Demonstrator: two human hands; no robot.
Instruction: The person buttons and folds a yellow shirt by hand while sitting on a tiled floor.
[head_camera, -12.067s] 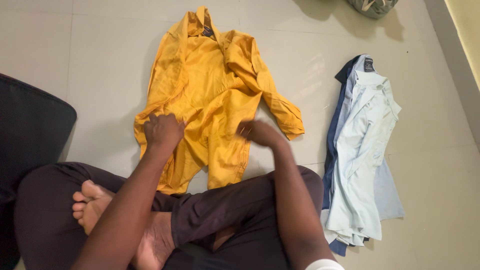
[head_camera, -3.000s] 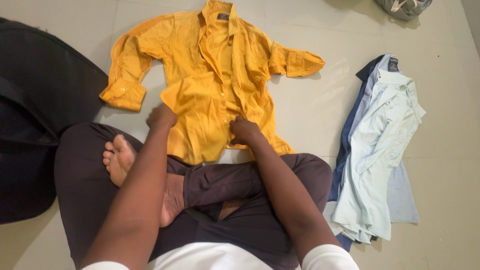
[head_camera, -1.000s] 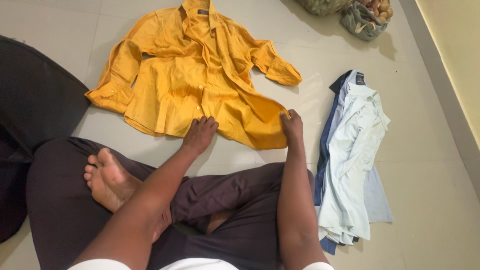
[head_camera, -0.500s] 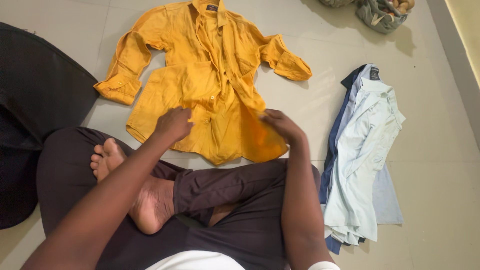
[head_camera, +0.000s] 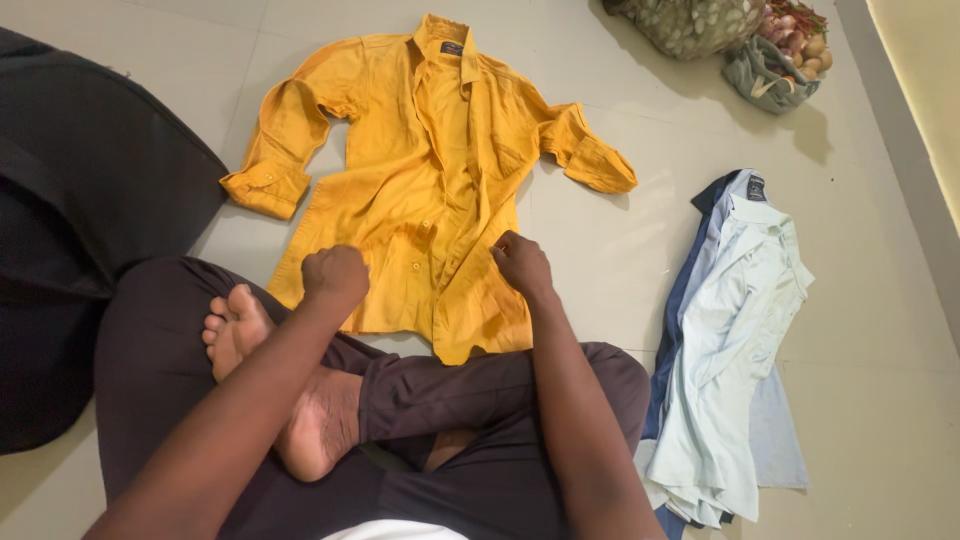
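Yellow shirt (head_camera: 430, 170) lies front-up on the tiled floor (head_camera: 620, 260). The right front panel, lifted half a second ago, now lies over the left. Left hand (head_camera: 335, 275) and right hand (head_camera: 522, 263), both curled, press the lower front flat. Pile of 3 pale shirts (head_camera: 735, 330) lies apart.

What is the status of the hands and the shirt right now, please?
Left hand and right hand both closed on yellow shirt, lower front. Shirt spread on floor, collar away. Pile of pale blue shirts lies apart, to the right.
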